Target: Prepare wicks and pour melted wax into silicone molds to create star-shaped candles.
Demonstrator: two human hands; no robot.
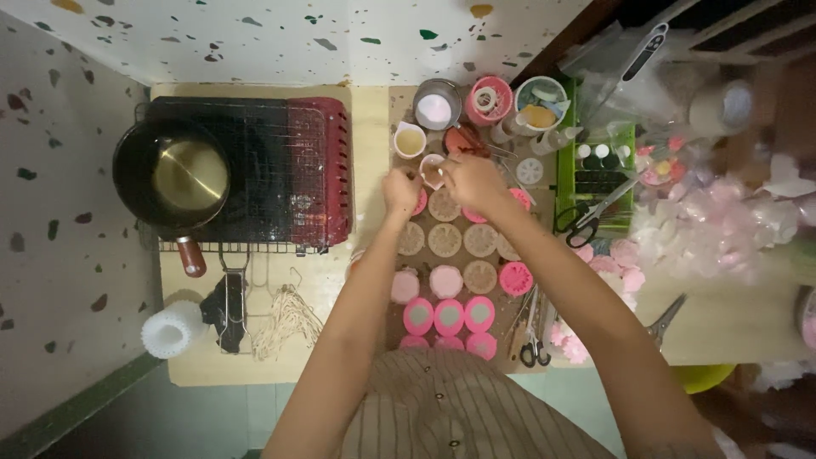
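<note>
Just above the frame's centre, both hands meet over a small pale cup (pixel 432 170). The left hand (pixel 399 190) pinches at its rim with curled fingers, and the right hand (pixel 473 180) closes round its other side. Below them lie rows of round moulds (pixel 445 240), some tan, some pink, on the desk (pixel 357 127). A cup of yellowish liquid (pixel 409 140) stands just above the hands, so a nudging knuckle could tip it over the moulds. Scissors (pixel 586 223) lie near the right forearm, where a sweeping elbow might catch them. At the left, a dark pot (pixel 172 178) sits on a wire rack (pixel 280 170).
</note>
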